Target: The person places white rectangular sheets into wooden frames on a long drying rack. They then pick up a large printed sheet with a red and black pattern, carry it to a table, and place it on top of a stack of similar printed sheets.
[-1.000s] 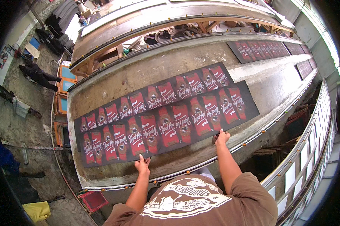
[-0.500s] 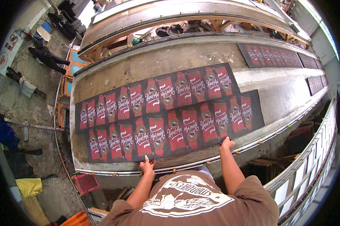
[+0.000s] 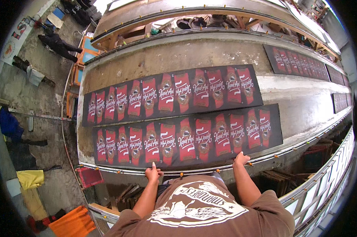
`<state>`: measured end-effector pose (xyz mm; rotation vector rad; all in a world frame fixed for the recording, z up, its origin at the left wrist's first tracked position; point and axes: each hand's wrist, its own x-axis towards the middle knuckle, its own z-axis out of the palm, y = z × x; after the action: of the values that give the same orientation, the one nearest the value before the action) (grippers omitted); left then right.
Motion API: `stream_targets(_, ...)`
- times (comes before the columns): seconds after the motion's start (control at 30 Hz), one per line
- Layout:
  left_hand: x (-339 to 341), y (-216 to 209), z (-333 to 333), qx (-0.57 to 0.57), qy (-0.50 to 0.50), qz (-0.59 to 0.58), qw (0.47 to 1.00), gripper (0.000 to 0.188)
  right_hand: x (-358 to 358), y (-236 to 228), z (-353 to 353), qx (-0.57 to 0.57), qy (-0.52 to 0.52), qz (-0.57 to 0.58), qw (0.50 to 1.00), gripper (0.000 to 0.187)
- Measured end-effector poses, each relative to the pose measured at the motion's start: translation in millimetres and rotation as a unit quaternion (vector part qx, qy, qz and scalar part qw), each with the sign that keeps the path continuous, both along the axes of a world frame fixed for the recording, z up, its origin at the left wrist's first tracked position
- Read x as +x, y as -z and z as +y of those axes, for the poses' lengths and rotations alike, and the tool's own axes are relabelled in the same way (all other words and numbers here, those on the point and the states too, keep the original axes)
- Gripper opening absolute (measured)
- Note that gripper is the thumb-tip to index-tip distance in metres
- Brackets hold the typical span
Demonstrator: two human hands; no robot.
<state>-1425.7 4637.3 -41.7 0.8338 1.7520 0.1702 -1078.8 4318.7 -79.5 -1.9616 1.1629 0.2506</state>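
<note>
A long black printed sheet (image 3: 188,138) with red panels and white lettering lies along the near side of the long table (image 3: 119,67). My left hand (image 3: 153,173) pinches its near edge left of centre, thumb on top. Farther right, my right hand (image 3: 241,159) grips the same edge; its fingertips are partly hidden. Just beyond lies a second, matching printed sheet (image 3: 172,94), with a thin gap between the two. Both look flat on the tabletop.
More dark printed sheets (image 3: 297,61) lie at the table's far right. A rail with small orange clips (image 3: 181,174) runs along the near edge. Another long table (image 3: 166,19) stands behind. Framed screens (image 3: 89,176) and garments on the floor (image 3: 60,45) are at left.
Both hands have drawn the near printed sheet toward me, to the table's near edge. It overlapped the far sheet before; now a gap separates them. The view has shifted slightly.
</note>
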Motion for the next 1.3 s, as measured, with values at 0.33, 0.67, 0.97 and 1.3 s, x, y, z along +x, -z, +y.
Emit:
stream_targets(0.33,82.5,-48.3,120.4,-0.051,0.007,-0.284,0.957,0.048,17.6,-50.5,52.7,0.202,-0.370,0.038,0.906,0.030)
stream_targets(0.67,175.8,34.0,245.3,-0.093,-0.285,-0.320,0.898,0.111,24.5,10.4,346.3,0.445,-0.014,-0.014,0.895,0.059)
stream_targets(0.97,199.0,47.5,270.1,-0.112,-0.281,-0.199,0.932,0.070,21.4,-22.9,379.1,0.381,0.006,0.028,0.924,0.057)
stream_targets(1.3,196.0,23.6,280.2,-0.208,-0.207,-0.123,0.948,0.074,21.4,-33.9,392.6,0.322,0.051,0.000,0.945,0.055)
